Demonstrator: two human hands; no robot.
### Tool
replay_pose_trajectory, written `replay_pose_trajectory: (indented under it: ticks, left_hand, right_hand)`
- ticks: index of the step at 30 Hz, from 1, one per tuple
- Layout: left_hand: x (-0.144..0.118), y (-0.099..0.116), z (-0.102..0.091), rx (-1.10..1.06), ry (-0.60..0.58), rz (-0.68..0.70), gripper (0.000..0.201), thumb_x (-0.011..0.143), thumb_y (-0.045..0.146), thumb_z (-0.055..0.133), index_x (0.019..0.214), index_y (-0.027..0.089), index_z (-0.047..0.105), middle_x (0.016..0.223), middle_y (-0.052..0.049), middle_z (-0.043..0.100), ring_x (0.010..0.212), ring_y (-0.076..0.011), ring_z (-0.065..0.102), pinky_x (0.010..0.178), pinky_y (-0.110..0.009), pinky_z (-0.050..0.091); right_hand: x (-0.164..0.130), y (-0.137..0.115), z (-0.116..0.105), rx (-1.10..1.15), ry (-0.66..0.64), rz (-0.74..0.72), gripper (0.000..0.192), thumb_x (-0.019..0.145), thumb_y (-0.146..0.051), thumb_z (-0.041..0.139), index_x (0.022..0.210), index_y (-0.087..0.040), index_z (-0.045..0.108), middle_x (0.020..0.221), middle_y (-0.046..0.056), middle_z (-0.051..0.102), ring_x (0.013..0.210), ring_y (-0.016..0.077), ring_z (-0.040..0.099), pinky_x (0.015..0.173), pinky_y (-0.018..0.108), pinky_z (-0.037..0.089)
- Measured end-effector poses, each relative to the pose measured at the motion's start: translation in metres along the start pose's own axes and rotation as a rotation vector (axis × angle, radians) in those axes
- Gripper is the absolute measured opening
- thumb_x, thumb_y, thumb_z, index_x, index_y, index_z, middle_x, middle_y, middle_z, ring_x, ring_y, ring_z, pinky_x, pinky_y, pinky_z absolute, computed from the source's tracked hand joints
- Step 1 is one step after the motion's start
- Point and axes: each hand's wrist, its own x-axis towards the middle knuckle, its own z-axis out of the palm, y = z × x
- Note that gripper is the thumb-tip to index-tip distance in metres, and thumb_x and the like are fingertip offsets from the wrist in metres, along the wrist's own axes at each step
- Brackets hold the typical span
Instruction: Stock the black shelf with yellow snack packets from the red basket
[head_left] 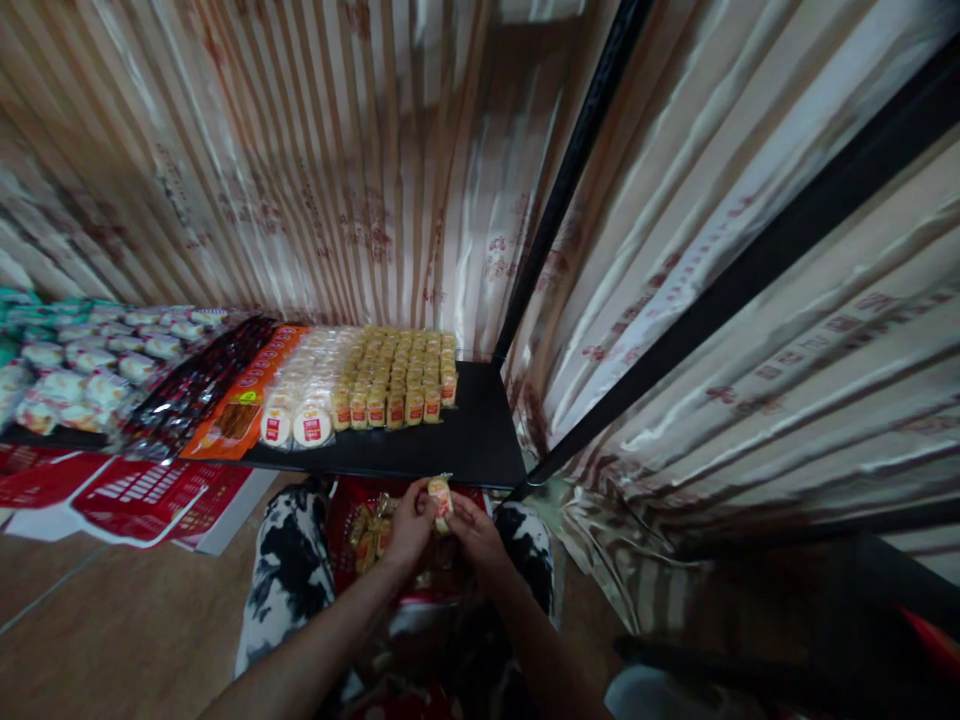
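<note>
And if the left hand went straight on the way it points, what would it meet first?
The left hand would first meet the small wrapped packet it is touching; beyond that, probably the right hand, though depth is unclear.

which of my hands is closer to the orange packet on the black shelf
Left. The left hand is nearer you than the orange packet and to its right; the right hand is farther right.

The shelf offers room between the yellow packets and the black posts.
</note>
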Motion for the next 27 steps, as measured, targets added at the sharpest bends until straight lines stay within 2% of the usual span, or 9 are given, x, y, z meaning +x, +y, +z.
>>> replay_pose_trajectory:
  ticks: [2,7,15,20,27]
  left_hand:
    - [0.007,0.006,0.004,0.037,-0.009,0.036,0.034,0.076,0.021,0.049,0.109,0.014,0.054,0.088,-0.005,0.064,0.077,-0.0132,0.059,0.071,-0.023,0.048]
    - [0.027,0.016,0.019,0.095,0.002,0.144,0.039,0.078,0.015,0.047,0.117,0.013,0.051,0.105,-0.009,0.062,0.090,-0.0139,0.059,0.085,-0.026,0.046]
    - [0.049,0.046,0.043,0.261,0.051,0.223,0.037,0.078,0.015,0.046,0.115,0.015,0.052,0.117,-0.010,0.056,0.108,-0.0174,0.052,0.096,-0.031,0.040]
    - [0.068,0.044,0.056,0.230,0.002,0.185,0.040,0.079,0.015,0.044,0.117,0.019,0.052,0.130,-0.006,0.050,0.122,-0.0174,0.043,0.106,-0.033,0.031]
    - [0.101,0.037,0.065,0.147,-0.022,0.125,0.042,0.082,0.023,0.044,0.123,0.021,0.049,0.137,-0.004,0.043,0.126,-0.0197,0.039,0.103,-0.034,0.037]
  right_hand:
    - [0.007,-0.008,-0.004,0.001,-0.013,-0.018,0.049,0.058,-0.045,0.072,0.098,-0.018,0.063,0.098,0.010,0.069,0.091,0.0243,0.064,0.087,0.042,0.047]
    - [0.032,-0.023,-0.019,-0.107,0.066,-0.116,0.045,0.058,-0.045,0.071,0.093,-0.018,0.064,0.096,0.010,0.070,0.087,0.0238,0.065,0.087,0.041,0.047]
    - [0.095,-0.033,-0.038,-0.182,0.269,-0.250,0.039,0.061,-0.039,0.064,0.092,-0.016,0.063,0.090,0.009,0.070,0.083,0.0210,0.065,0.082,0.036,0.049]
    - [0.135,-0.034,-0.042,-0.308,0.341,-0.288,0.037,0.068,-0.036,0.057,0.100,-0.017,0.062,0.094,0.008,0.069,0.086,0.0202,0.064,0.083,0.034,0.049]
    - [0.179,-0.038,-0.040,-0.489,0.381,-0.346,0.042,0.073,-0.037,0.051,0.107,-0.014,0.061,0.104,0.010,0.065,0.091,0.0193,0.062,0.082,0.031,0.048]
